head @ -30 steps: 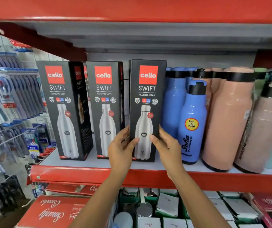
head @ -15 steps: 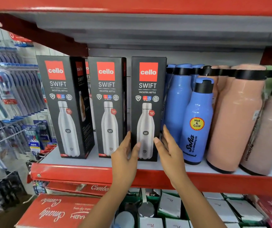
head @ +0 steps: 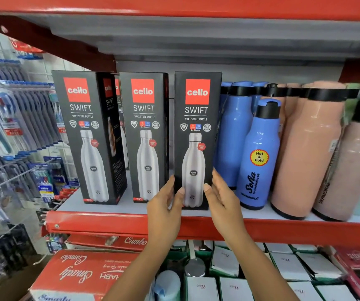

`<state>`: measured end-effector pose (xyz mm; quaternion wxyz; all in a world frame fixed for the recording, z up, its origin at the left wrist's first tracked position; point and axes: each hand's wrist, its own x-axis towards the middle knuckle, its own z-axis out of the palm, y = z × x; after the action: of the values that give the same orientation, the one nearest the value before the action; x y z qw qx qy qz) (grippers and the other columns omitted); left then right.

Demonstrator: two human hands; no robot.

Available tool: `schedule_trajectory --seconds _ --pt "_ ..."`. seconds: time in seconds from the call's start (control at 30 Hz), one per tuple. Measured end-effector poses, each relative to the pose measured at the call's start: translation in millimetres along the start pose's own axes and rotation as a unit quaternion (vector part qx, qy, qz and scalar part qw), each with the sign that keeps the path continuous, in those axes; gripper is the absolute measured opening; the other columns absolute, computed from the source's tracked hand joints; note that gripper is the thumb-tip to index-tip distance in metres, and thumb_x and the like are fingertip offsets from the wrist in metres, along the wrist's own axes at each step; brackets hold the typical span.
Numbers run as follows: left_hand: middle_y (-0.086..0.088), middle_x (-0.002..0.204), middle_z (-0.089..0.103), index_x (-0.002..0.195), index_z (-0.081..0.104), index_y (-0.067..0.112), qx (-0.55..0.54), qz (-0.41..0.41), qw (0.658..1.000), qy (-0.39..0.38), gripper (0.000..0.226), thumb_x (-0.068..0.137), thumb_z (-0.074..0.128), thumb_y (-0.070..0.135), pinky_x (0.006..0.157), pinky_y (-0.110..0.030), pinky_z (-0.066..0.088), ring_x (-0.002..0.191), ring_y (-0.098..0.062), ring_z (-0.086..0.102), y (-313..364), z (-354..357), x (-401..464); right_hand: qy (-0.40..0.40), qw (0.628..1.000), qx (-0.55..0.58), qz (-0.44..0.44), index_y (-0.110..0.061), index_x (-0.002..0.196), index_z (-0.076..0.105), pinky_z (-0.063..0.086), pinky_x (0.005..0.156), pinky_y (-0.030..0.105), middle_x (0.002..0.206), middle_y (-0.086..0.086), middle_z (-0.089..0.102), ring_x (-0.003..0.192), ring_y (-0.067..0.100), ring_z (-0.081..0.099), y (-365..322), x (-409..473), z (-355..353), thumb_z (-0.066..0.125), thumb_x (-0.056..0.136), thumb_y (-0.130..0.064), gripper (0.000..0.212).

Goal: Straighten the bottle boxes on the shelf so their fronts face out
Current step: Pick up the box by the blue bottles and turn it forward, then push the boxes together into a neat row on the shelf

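Three black Cello Swift bottle boxes stand upright in a row on the shelf (head: 118,222). The left box (head: 87,135) is turned slightly, so its right side panel shows. The middle box (head: 145,135) and the right box (head: 196,131) face front. My left hand (head: 166,205) presses the lower left edge of the right box, thumb on its front. My right hand (head: 222,200) holds its lower right edge, fingers reaching behind between the box and the blue bottles. More boxes stand behind the front row, mostly hidden.
Blue bottles (head: 259,157) stand tight against the right box, then pink bottles (head: 305,153) further right. Toothbrush packs hang on a wire rack (head: 7,127) at the left. Below the shelf lie red Combo cartons (head: 81,272) and white boxes (head: 224,261).
The right box has been turned square to the front between my hands, and my hands have slid a little lower on its edges. The view has shifted closer.
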<state>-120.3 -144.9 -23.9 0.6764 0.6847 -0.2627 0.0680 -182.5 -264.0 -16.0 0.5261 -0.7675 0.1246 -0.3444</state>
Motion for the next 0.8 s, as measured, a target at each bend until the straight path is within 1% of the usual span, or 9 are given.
schedule_trajectory --seconds 0.2,0.33,0.37,0.4,0.47,0.53,0.6,0.7,0.8 --pt "0.003 0.136 0.056 0.136 0.049 0.016 -0.021 -0.005 1.0 -0.002 0.047 0.09 0.061 0.021 0.107 -0.026 0.042 0.126 -0.007 0.052 8 -5 -14 0.018 1.0 0.002 -0.009 -0.025 0.15 0.036 0.033 0.12 0.035 0.147 -0.014 0.046 0.134 0.001 0.046 -7 -16 -3 0.049 0.101 -0.014 0.052" --pt "0.003 0.133 0.057 0.134 0.051 0.014 -0.025 -0.008 1.0 0.0 0.046 0.09 0.061 0.018 0.103 -0.016 0.04 0.123 -0.006 0.054 12 -7 -20 0.016 1.0 0.008 0.001 -0.029 0.15 0.035 0.032 0.119 0.029 0.133 -0.034 0.042 0.123 -0.012 0.045 -13 -23 -4 0.049 0.101 -0.014 0.053" --pt "0.004 0.133 0.057 0.135 0.051 0.014 -0.025 -0.01 1.0 -0.003 0.046 0.09 0.061 0.019 0.103 -0.014 0.04 0.123 -0.005 0.054 13 -8 -22 0.015 1.0 0.006 0.003 -0.029 0.15 0.035 0.032 0.118 0.028 0.131 -0.035 0.041 0.123 -0.012 0.045 -15 -25 -5 0.049 0.101 -0.014 0.053" --pt "0.005 0.133 0.056 0.135 0.05 0.015 -0.025 -0.011 1.0 -0.005 0.047 0.09 0.061 0.02 0.103 -0.014 0.04 0.123 -0.005 0.053 14 -8 -23 0.014 1.0 0.005 0.005 -0.029 0.15 0.035 0.032 0.118 0.028 0.133 -0.033 0.04 0.126 -0.008 0.045 -16 -26 -5 0.049 0.101 -0.014 0.053" --pt "0.005 0.134 0.055 0.136 0.05 0.016 -0.028 -0.015 0.999 -0.011 0.047 0.09 0.061 0.021 0.105 -0.02 0.041 0.124 -0.004 0.052 16 -10 -24 0.009 1.0 0.005 0.006 -0.029 0.151 0.033 0.031 0.118 0.029 0.139 -0.023 0.04 0.135 0.003 0.042 -18 -27 -5 0.049 0.101 -0.015 0.054" --pt "0.007 0.135 0.054 0.137 0.049 0.018 -0.034 -0.019 0.999 -0.021 0.048 0.09 0.061 0.022 0.109 -0.028 0.04 0.126 -0.004 0.051 17 -12 -24 0.006 1.0 -0.009 -0.001 -0.029 0.153 0.029 0.03 0.119 0.029 0.143 -0.023 0.036 0.139 0.005 0.039 -18 -28 -4 0.049 0.101 -0.017 0.057" --pt "0.009 0.137 0.053 0.138 0.047 0.02 -0.038 -0.025 0.998 -0.033 0.05 0.09 0.061 0.024 0.11 -0.03 0.039 0.127 -0.004 0.05 18 -15 -24 0.019 1.0 -0.021 -0.01 -0.028 0.154 0.024 0.029 0.12 0.032 0.144 -0.025 0.03 0.142 0.006 0.037 -18 -30 0 0.052 0.1 -0.019 0.061" --pt "0.003 0.143 0.05 0.14 0.044 0.02 -0.039 -0.033 0.998 -0.034 0.052 0.091 0.06 0.028 0.108 -0.025 0.038 0.129 -0.006 0.047 20 -25 -25 0.095 0.993 -0.03 -0.061 -0.024 0.152 0.031 0.034 0.119 0.039 0.147 -0.019 0.034 0.143 0.011 0.039 -21 -37 9 0.057 0.097 -0.017 0.061" --pt "-0.001 0.14 0.053 0.137 0.047 0.021 -0.034 -0.03 0.999 -0.011 0.047 0.092 0.057 0.028 0.105 -0.024 0.038 0.128 -0.01 0.049 23 -42 -25 0.192 0.969 -0.052 -0.146 -0.015 0.14 0.05 0.043 0.11 0.031 0.134 -0.008 0.052 0.128 0.013 0.052 -29 -44 19 0.057 0.095 -0.011 0.046"
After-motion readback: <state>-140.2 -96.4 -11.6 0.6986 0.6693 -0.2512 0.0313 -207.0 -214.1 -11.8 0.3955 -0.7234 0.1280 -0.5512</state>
